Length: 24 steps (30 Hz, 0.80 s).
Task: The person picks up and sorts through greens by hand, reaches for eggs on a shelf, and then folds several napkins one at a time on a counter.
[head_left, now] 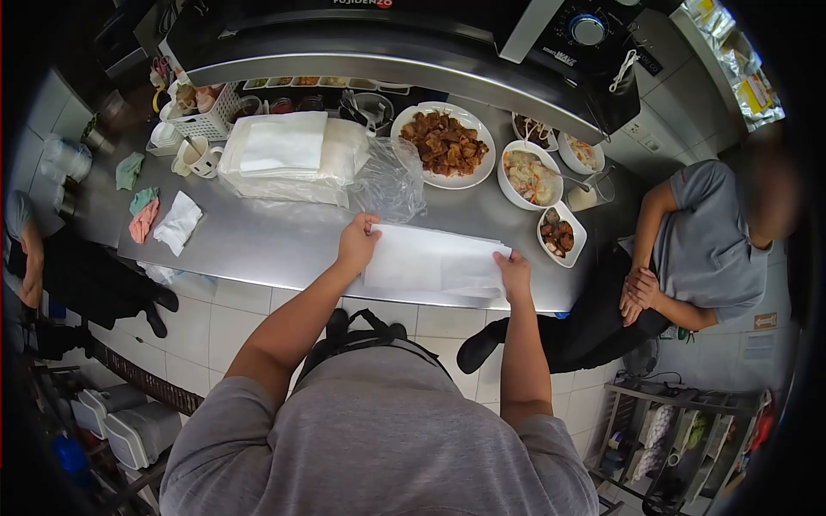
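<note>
White paper sheets [430, 262], partly folded or overlapping, lie at the front edge of the steel counter [267, 258]. My left hand [357, 241] pinches their upper left corner between thumb and fingers. At the right end, my right hand [514, 273] grips the paper's edge the same way. Just behind the sheets is a crumpled clear plastic bag [391, 182], joined to a thick stack of white paper [288, 163] with a smaller folded pile on top.
A plate of browned meat [443, 146], a bowl of pale food with vegetables [531, 176] and a small dish of dark pieces [561, 234] stand at right. Cloths [178, 222] lie left. One person [705, 232] sits right; another [52, 258] is at left.
</note>
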Each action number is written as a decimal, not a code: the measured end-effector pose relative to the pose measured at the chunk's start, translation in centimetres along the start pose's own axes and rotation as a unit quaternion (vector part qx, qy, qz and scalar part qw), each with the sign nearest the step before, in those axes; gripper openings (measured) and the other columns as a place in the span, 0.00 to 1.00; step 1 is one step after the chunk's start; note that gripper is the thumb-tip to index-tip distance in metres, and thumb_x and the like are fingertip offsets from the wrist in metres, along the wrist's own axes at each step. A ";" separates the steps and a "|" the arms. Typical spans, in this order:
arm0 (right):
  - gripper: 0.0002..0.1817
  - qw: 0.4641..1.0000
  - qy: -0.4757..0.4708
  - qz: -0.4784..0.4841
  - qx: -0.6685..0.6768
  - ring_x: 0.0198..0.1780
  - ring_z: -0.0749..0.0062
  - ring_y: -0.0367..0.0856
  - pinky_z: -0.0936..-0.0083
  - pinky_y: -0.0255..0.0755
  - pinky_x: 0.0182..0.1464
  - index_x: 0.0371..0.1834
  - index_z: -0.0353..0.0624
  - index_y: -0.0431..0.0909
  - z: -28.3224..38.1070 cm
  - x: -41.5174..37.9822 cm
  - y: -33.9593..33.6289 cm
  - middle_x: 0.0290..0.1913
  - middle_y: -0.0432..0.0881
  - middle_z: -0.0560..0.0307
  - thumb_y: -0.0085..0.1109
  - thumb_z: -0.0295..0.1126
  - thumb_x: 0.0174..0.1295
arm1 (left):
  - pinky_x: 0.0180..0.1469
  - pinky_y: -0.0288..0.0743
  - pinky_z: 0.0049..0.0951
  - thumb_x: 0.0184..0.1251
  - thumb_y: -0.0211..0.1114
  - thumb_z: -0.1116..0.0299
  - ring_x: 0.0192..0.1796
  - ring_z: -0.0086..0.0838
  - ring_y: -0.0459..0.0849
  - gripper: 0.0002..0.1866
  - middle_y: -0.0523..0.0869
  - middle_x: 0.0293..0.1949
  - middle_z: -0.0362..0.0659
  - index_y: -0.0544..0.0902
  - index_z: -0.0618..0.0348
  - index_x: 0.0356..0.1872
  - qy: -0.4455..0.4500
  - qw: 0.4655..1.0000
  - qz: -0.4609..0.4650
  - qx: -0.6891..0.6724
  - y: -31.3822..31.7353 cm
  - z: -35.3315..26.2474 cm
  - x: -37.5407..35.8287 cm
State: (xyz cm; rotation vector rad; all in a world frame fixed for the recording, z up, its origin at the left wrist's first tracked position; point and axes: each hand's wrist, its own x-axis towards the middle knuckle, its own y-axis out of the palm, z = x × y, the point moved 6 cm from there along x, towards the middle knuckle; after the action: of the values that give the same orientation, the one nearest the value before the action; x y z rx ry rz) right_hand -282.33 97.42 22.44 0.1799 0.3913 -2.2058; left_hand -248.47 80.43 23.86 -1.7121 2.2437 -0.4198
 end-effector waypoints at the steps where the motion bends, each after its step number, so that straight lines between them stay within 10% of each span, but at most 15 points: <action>1: 0.09 0.998 -0.025 -0.029 -0.040 0.28 0.80 0.74 0.80 0.70 0.34 0.36 0.34 0.80 -0.3 0.1 0.0 0.29 0.81 0.61 0.66 0.29 0.57 | 0.37 0.71 0.23 0.56 0.66 0.80 0.31 0.22 0.75 0.14 0.78 0.28 0.37 0.78 0.61 0.44 0.000 1.000 0.001 0.002 0.3 0.6 0.4; 15: 0.17 0.953 -0.119 -0.139 -0.243 0.19 0.63 0.68 0.69 0.66 0.27 0.27 0.34 0.76 1.4 -0.7 0.2 0.17 0.72 0.52 0.71 0.37 0.51 | 0.39 0.75 0.27 0.59 0.65 0.77 0.34 0.30 0.81 0.09 0.82 0.31 0.43 0.78 0.63 0.40 0.003 0.999 -0.031 0.041 0.5 0.8 1.2; 21: 0.19 0.900 -0.232 -0.219 -0.298 0.57 0.46 0.70 0.55 0.63 0.58 0.46 0.40 0.76 7.5 -3.5 3.3 0.50 0.78 0.43 0.68 0.36 0.54 | 0.37 0.73 0.32 0.56 0.66 0.75 0.31 0.35 0.78 0.12 0.78 0.35 0.46 0.77 0.60 0.42 0.062 0.986 -0.136 0.073 -2.3 -2.2 -1.1; 24: 0.14 0.882 -0.395 -0.136 -0.218 0.47 0.51 0.75 0.62 0.68 0.52 0.41 0.39 0.78 14.0 -5.1 10.6 0.41 0.79 0.49 0.67 0.31 0.54 | 0.34 0.72 0.32 0.55 0.65 0.76 0.28 0.34 0.75 0.13 0.76 0.37 0.46 0.75 0.59 0.43 0.068 0.991 -0.115 0.028 -4.2 -3.8 -2.4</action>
State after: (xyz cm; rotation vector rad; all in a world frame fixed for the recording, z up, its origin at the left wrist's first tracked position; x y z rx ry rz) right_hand -270.72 90.33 34.63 -1.0446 0.4437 -2.1721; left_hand -245.70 81.88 29.16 -1.9750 2.1068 -0.6631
